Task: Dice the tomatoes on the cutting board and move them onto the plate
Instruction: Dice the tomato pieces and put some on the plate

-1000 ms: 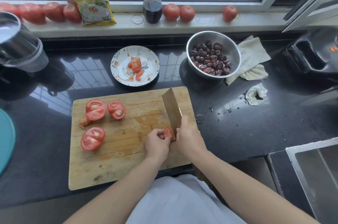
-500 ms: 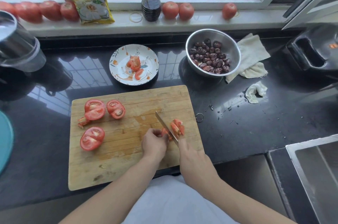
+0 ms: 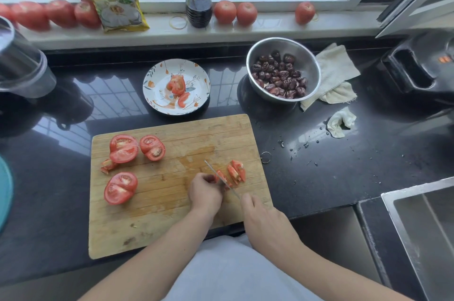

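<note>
My left hand (image 3: 205, 194) curls knuckles-up on the scored bamboo cutting board (image 3: 172, 214), its fingertips pinching a small tomato wedge (image 3: 220, 176). My right hand (image 3: 264, 218) is wrapped round the handle of the cleaver (image 3: 222, 179), whose thin steel blade stands edge-down in that wedge, running from near right to far left. Just right of the blade lie glossy cut slices (image 3: 237, 170). Three tomato halves (image 3: 122, 148) sit cut-face up at the board's left side, wet and seedy. Beyond the board, the round floral ceramic plate (image 3: 157, 79) holds a few tomato pieces (image 3: 177, 86). To its right stands a steel bowl (image 3: 312, 65) of wrinkled red dates (image 3: 280, 77).
</note>
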### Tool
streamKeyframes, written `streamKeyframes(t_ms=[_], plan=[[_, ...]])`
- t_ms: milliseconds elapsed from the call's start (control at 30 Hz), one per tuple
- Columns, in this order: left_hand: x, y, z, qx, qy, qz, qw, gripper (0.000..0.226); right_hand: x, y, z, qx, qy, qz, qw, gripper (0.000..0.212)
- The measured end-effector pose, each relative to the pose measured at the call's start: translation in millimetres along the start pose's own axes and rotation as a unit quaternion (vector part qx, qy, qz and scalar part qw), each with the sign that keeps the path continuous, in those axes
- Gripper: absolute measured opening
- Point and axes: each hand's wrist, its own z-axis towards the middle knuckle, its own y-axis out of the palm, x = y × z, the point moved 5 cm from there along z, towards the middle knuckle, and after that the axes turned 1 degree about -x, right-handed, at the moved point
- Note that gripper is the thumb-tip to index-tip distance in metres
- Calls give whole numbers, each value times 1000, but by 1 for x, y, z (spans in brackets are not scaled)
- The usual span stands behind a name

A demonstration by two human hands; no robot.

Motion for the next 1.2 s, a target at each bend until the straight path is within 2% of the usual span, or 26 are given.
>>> streamKeyframes(t_ms=[67,167,300,367,400,467,500,700,833,900,967,1033,1133,1200], plan=[[0,0,1,-1,-3,1,1000,18,3,-1,-6,-1,-3,1,1000,42],[-1,1,2,1,-4,-4,1000,15,-2,12,8,-48,24,5,999,47],[0,1,3,5,3,-8,1000,18,-14,19,44,-60,24,8,998,25],[-2,0,5,8,6,0,1000,17,-9,12,32,-82,26,16,996,32],[-3,1,6,11,6,5,1000,16,-4,10,20,-109,32,24,993,37],[-4,1,8,15,7,9,1000,17,5,11,-3,-180,43,21,982,34],[-4,1,7,17,8,13,1000,19,8,12,-5,-193,51,32,979,33],[1,2,6,18,17,29,999,16,-23,15,62,-123,69,123,982,22],[0,4,1,7,16,20,1000,22,-1,22,67,-87,132,233,959,29],[0,5,1,5,17,26,1000,23,7,22,66,-67,138,250,956,17],[1,4,1,6,26,44,999,22,7,23,67,-64,126,251,958,15],[1,4,2,3,39,63,997,19,6,23,68,-64,119,246,960,18],[4,3,3,0,59,96,994,14,6,25,49,-81,106,192,972,43],[4,5,6,4,75,115,991,11,1,25,25,-117,96,140,979,49]])
